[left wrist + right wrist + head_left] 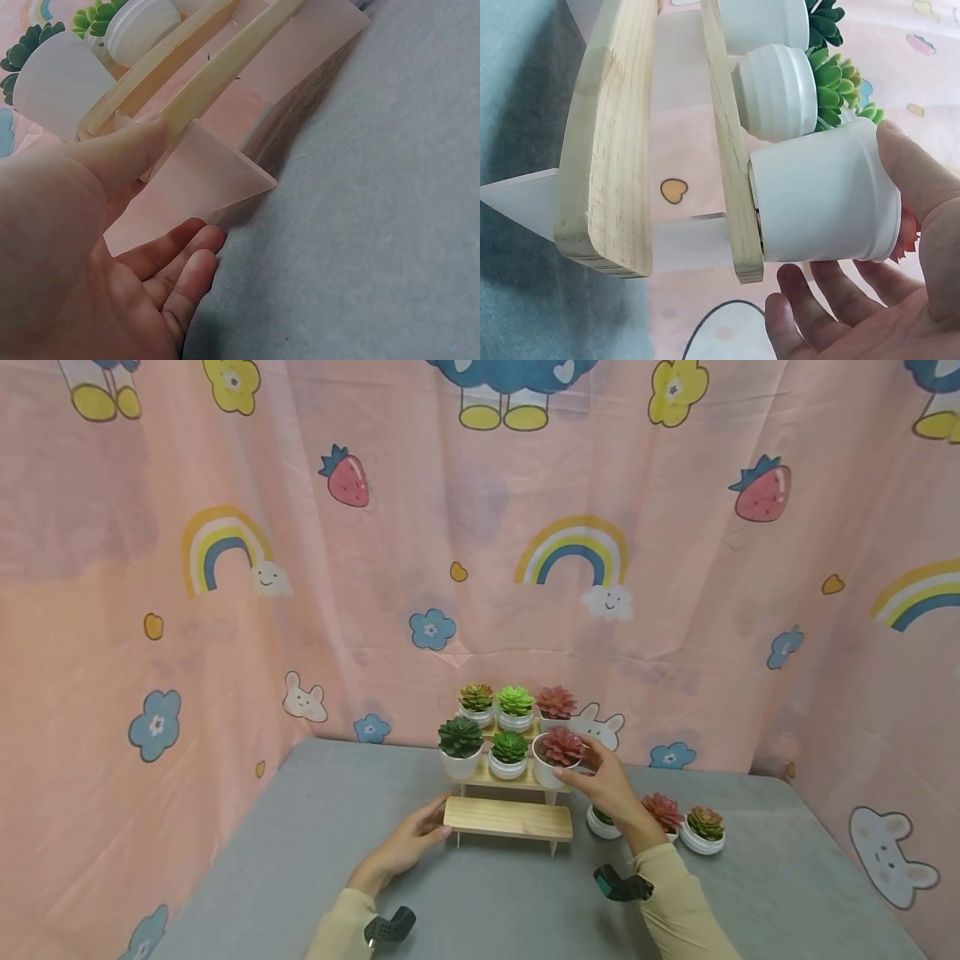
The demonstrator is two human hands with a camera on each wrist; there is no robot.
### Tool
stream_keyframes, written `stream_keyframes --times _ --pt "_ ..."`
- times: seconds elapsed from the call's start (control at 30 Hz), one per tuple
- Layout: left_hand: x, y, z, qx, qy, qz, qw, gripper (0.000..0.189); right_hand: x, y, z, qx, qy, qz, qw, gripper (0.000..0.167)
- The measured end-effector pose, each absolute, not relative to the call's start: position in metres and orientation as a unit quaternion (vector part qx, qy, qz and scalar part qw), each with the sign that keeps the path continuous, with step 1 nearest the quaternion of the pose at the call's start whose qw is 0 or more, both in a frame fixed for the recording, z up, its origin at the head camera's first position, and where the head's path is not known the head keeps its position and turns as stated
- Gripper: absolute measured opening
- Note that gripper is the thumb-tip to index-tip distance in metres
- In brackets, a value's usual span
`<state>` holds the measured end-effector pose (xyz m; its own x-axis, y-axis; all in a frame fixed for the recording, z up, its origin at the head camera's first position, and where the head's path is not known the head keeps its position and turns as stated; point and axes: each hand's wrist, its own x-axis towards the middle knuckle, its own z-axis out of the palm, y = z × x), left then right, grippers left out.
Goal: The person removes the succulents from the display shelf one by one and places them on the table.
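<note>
White pot with red succulent [825,195] grasped in right hand [611,789], thumb up at the rim, fingers bent round the opposite side. Located at right end of the middle step [517,784] of a wooden stand [510,828]; base at the board, full contact or slight gap, cannot tell which. Left hand [405,845] pinching left end of the front step [622,142], thumb on the board edge, other fingers loosely bent beside the pale side support [210,172].

Along middle step, going left: green succulent [509,747] in ribbed white pot, then dark green succulent [461,737] in taller white pot. On top step [533,727], left to right: orange-green succulent [476,697], light green succulent [515,700], second red succulent [556,702], all in white pots.

Right of stand, on gray tabletop [315,843]: low white pot [603,827] with greenery, partly behind right hand; third red succulent [662,811], partly behind forearm; orange-tinged succulent [705,822], just beside. Beige sleeves [682,906], dark device [622,884] at each wrist. Beyond tabletop: pink curtain [405,535] printed with rainbows, strawberries, flowers, rabbits.
</note>
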<state>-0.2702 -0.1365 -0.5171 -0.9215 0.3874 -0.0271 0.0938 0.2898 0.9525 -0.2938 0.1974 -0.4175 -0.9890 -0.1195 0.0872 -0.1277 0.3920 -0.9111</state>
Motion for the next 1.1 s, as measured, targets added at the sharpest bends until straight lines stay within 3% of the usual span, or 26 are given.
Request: stream_keyframes --times 0.63,1.1 --pt "-0.272 -0.136 -0.525 0.148 0.795 0.573 0.13 0.065 -0.284 0.205 -0.423 0.088 -0.828 0.55 0.069 0.068" --pt "-0.275 -0.136 -0.522 0.148 0.795 0.575 0.125 0.066 -0.268 0.218 -0.414 0.108 -0.835 0.532 0.086 0.07"
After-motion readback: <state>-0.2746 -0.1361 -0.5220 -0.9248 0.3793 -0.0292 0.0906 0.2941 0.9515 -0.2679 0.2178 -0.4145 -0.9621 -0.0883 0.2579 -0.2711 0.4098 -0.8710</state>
